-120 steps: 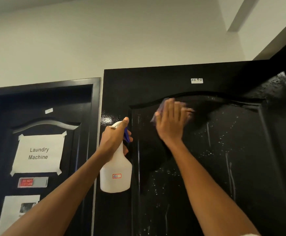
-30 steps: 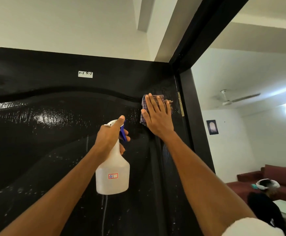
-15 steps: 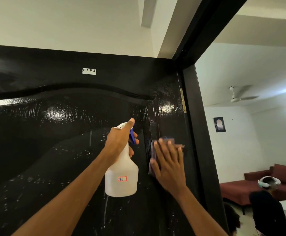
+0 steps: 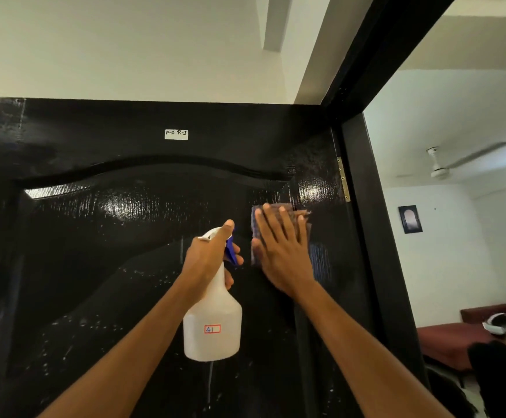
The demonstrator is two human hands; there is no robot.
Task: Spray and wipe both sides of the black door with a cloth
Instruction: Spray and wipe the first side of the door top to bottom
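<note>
The glossy black door fills the left and middle of the view, wet with droplets and runs, a small white label near its top. My right hand presses a purple checked cloth flat against the door's right stile, close to the hinge edge. My left hand grips the neck of a white spray bottle with a blue trigger, held just left of the cloth and off the door. Most of the cloth is hidden under my palm.
A brass hinge joins the door to the black frame on the right. Beyond the frame lies a room with a ceiling fan, a wall picture, a maroon sofa and a seated person.
My right hand slid the cloth down the right stile half a second ago and has come back up a little. The left hand with the bottle has barely shifted.
</note>
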